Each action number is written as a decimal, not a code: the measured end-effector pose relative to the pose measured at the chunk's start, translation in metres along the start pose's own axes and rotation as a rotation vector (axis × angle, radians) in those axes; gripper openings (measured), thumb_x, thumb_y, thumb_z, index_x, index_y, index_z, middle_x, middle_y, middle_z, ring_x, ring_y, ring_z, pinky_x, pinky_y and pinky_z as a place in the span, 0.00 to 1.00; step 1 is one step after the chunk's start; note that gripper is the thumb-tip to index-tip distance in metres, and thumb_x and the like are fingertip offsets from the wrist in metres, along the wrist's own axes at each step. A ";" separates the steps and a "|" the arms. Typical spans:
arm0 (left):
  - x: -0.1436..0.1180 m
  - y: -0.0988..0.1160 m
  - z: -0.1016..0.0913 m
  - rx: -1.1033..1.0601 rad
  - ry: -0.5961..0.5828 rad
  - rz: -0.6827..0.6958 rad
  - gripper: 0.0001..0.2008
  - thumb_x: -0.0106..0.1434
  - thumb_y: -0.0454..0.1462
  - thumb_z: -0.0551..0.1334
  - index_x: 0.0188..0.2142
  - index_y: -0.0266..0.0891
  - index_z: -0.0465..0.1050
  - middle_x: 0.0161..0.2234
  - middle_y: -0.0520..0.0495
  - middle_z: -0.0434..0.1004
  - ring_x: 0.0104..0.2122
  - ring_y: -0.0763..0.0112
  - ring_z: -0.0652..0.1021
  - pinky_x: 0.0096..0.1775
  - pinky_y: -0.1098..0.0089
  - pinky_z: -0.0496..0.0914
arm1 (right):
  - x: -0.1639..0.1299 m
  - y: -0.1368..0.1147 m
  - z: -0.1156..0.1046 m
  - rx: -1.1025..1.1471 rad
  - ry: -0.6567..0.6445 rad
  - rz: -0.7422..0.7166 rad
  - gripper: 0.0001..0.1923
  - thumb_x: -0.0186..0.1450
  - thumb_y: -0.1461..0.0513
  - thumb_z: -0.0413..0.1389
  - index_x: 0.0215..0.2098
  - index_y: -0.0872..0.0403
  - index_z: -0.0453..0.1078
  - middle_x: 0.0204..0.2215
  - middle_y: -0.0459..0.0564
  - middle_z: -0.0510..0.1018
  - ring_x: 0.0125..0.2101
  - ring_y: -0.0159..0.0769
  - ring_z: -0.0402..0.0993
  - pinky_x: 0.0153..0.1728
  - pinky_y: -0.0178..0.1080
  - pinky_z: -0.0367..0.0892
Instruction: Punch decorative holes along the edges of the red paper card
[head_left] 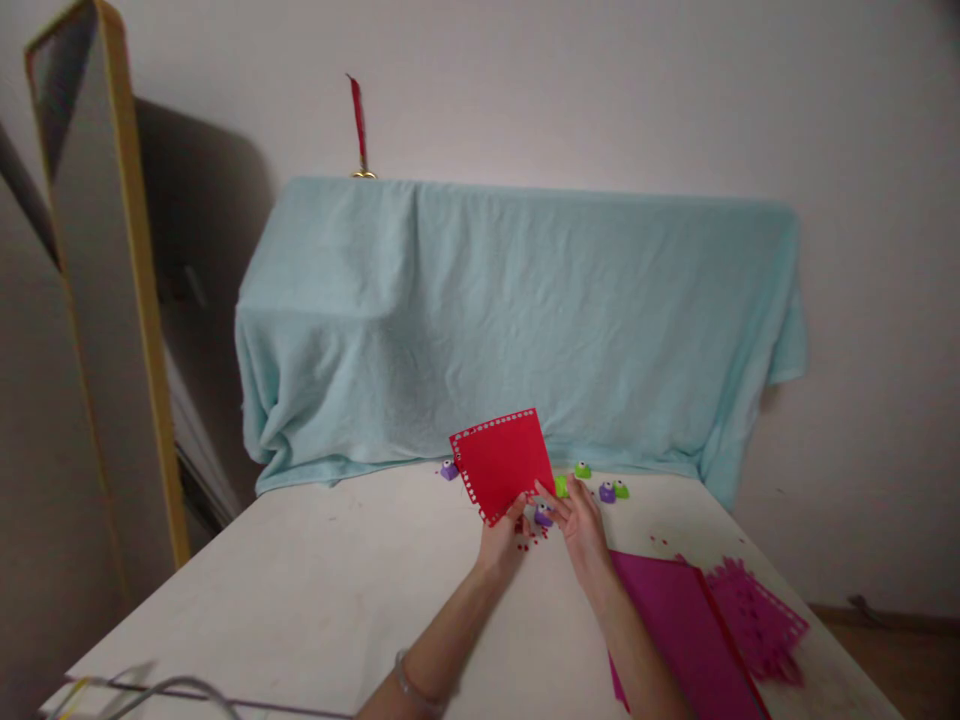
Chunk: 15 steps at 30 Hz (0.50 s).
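Observation:
A square sheet of red paper [504, 462] is held up tilted above the table, with rows of small punched holes along its top, left and bottom edges. My left hand [504, 540] pinches it at the lower edge. My right hand [583, 525] is beside the lower right corner, fingers apart, its fingertips close to the paper; contact is unclear. Between the hands sits a small purple craft punch [544, 514] with an eye on top. Tiny red paper bits [534, 540] lie beneath. A green punch [561, 486] is partly hidden behind my right hand.
More small punches stand at the back: purple [448, 470], green [583, 469], purple [607, 492] and green [621, 489]. At right lie magenta sheets [675, 630] and punched magenta pieces [757, 620]. A light blue towel [525, 320] hangs behind the white table [300, 600]. Cables [180, 684] cross the front left.

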<state>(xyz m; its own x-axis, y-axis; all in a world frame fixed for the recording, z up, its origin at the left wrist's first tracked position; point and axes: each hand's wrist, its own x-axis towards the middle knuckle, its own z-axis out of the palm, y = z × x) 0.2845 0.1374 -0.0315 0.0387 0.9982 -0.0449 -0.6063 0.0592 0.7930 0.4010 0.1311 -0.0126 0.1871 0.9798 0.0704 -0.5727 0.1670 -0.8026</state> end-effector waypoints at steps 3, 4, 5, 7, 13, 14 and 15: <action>0.001 0.004 -0.003 0.074 -0.026 0.022 0.22 0.50 0.49 0.71 0.32 0.31 0.73 0.15 0.54 0.65 0.15 0.78 0.64 0.23 0.73 0.59 | 0.002 0.000 -0.002 0.029 0.010 0.003 0.18 0.60 0.52 0.64 0.41 0.50 0.64 0.41 0.49 0.77 0.45 0.48 0.78 0.31 0.35 0.73; 0.002 0.005 -0.004 0.095 -0.046 0.035 0.22 0.50 0.48 0.71 0.34 0.31 0.74 0.17 0.53 0.67 0.16 0.79 0.64 0.23 0.73 0.59 | 0.003 0.000 -0.003 0.042 0.014 0.005 0.19 0.60 0.52 0.64 0.41 0.50 0.64 0.42 0.50 0.77 0.46 0.47 0.78 0.31 0.35 0.73; 0.004 0.004 -0.006 0.117 -0.074 0.047 0.21 0.51 0.47 0.70 0.35 0.30 0.74 0.18 0.52 0.69 0.16 0.79 0.65 0.23 0.74 0.59 | 0.003 -0.001 -0.004 0.055 0.015 0.008 0.19 0.59 0.52 0.64 0.42 0.50 0.64 0.43 0.50 0.77 0.46 0.47 0.77 0.32 0.36 0.73; 0.006 0.003 -0.008 0.155 -0.122 0.068 0.21 0.53 0.46 0.69 0.36 0.30 0.74 0.19 0.51 0.69 0.16 0.79 0.65 0.23 0.74 0.59 | 0.004 -0.001 -0.005 0.076 0.019 0.015 0.21 0.59 0.51 0.64 0.45 0.49 0.64 0.44 0.50 0.77 0.47 0.47 0.77 0.33 0.37 0.73; 0.005 0.005 -0.007 0.184 -0.108 0.085 0.20 0.52 0.46 0.70 0.33 0.30 0.74 0.19 0.52 0.67 0.16 0.79 0.66 0.23 0.74 0.60 | 0.004 -0.001 -0.005 0.093 0.040 0.030 0.23 0.58 0.51 0.65 0.47 0.49 0.64 0.45 0.50 0.77 0.47 0.47 0.77 0.33 0.37 0.73; 0.004 0.005 -0.007 0.189 -0.105 0.083 0.20 0.52 0.46 0.70 0.33 0.30 0.74 0.18 0.53 0.67 0.16 0.79 0.66 0.23 0.74 0.59 | 0.004 -0.001 -0.005 0.096 0.040 0.029 0.23 0.58 0.52 0.65 0.47 0.49 0.64 0.44 0.50 0.77 0.46 0.47 0.77 0.33 0.37 0.73; 0.004 0.006 -0.006 0.194 -0.102 0.081 0.20 0.52 0.47 0.70 0.32 0.30 0.73 0.18 0.53 0.67 0.16 0.79 0.66 0.22 0.74 0.59 | 0.004 -0.001 -0.005 0.099 0.042 0.028 0.23 0.57 0.52 0.65 0.46 0.49 0.65 0.44 0.49 0.77 0.46 0.47 0.77 0.33 0.36 0.73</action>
<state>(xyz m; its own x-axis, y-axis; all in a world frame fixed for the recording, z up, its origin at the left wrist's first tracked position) 0.2759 0.1415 -0.0307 0.0825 0.9936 0.0775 -0.4467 -0.0327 0.8941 0.4064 0.1343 -0.0151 0.2018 0.9792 0.0220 -0.6539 0.1514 -0.7413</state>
